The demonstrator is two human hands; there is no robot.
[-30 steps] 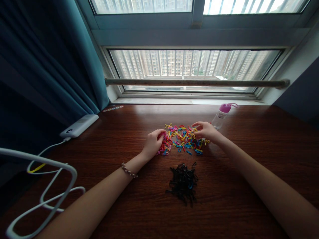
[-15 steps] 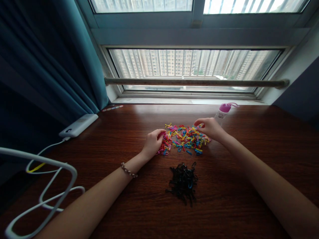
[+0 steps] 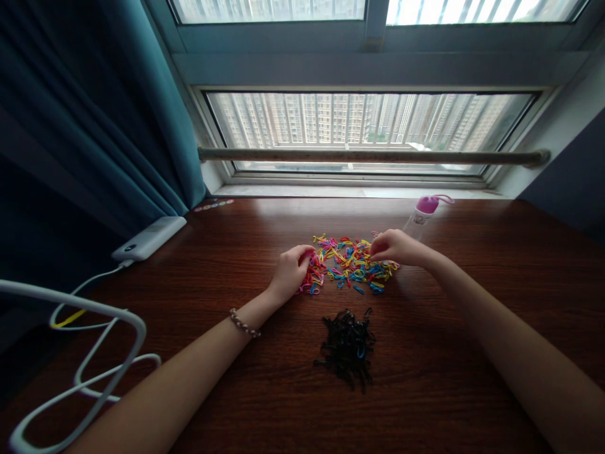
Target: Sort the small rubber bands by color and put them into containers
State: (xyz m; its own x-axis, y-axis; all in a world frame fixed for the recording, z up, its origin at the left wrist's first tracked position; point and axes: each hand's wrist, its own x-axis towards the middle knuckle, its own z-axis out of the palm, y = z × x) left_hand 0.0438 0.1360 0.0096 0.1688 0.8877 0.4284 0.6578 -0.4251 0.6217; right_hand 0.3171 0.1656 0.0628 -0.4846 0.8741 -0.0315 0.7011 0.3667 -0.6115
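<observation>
A spread-out pile of small colourful loops (image 3: 347, 261), which look like elastic hair bands in red, pink, yellow and blue, lies mid-table. At its left edge rests my left hand (image 3: 292, 272), fingers curled together among pink and red bands; what they hold is hidden. My right hand (image 3: 397, 247) bends down over the pile's right side with its fingers drawn together. Whether a band sits between those fingertips cannot be seen. Nearer to me lies a heap of black bands (image 3: 347, 347), with one blue band showing in it, and neither hand touches it.
A clear bottle with a pink lid (image 3: 427, 204) stands behind my right hand. To the left lie a white power bank (image 3: 150, 238) and a looped white cable (image 3: 137, 328). Blue curtain (image 3: 155, 126) hangs at left; a rail (image 3: 373, 157) crosses the window.
My right hand has lowered slightly and its fingers have drawn closer together over the right side of the colourful pile. The left hand has stayed where it was.
</observation>
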